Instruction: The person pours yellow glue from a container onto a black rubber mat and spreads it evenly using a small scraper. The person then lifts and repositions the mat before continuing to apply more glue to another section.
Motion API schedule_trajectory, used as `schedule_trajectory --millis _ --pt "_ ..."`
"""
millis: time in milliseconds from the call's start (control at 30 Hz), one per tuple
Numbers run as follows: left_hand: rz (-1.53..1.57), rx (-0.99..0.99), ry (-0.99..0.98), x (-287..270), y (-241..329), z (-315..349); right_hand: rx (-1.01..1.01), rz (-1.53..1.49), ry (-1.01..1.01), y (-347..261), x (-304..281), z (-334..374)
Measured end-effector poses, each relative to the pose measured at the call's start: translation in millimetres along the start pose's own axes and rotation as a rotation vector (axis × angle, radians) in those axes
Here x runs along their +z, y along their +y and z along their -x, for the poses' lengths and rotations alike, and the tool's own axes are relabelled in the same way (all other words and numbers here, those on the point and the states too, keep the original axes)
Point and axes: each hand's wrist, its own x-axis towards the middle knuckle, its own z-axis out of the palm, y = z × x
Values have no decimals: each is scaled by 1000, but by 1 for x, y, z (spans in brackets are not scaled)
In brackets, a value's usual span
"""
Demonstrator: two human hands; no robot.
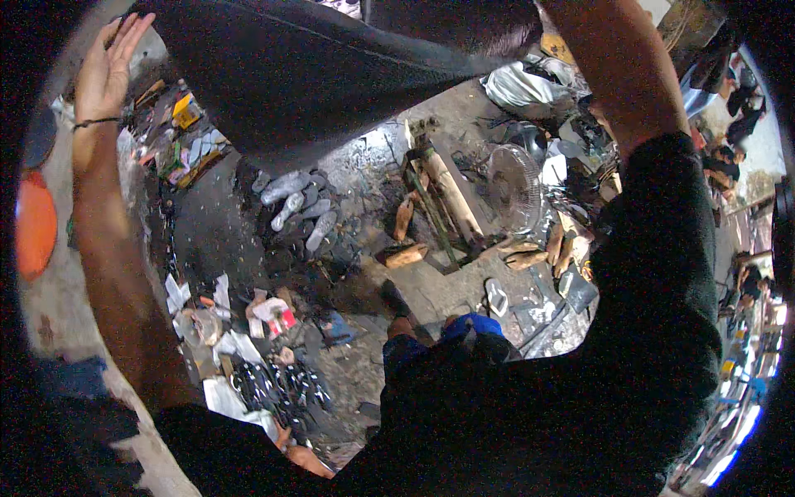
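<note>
A large black sheet, leather-like with a pale line across it, hangs spread between my raised arms at the top of the view. My left hand is up by its left edge, fingers stretched out and apart, with the fingertips close to the sheet; I cannot tell if they touch it. A dark band circles that wrist. My right forearm reaches up past the sheet's right end, and the hand itself lies beyond the upper edge of the view. The sheet's lower edge droops over the floor, hiding what is behind it.
Grey shoe soles lie on the floor below the sheet. A wooden frame stands beside a round wire fan guard, with wooden shoe lasts around it. Scraps and a yellow box are at left, near an orange round object.
</note>
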Motion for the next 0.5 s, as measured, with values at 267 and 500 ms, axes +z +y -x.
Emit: schedule_trajectory --millis 267,500 --pt "84 -192 35 -15 -311 -24 -362 1077 -317 259 82 28" --pt "-260 -940 387 -41 -638 179 867 273 -21 417 296 313"
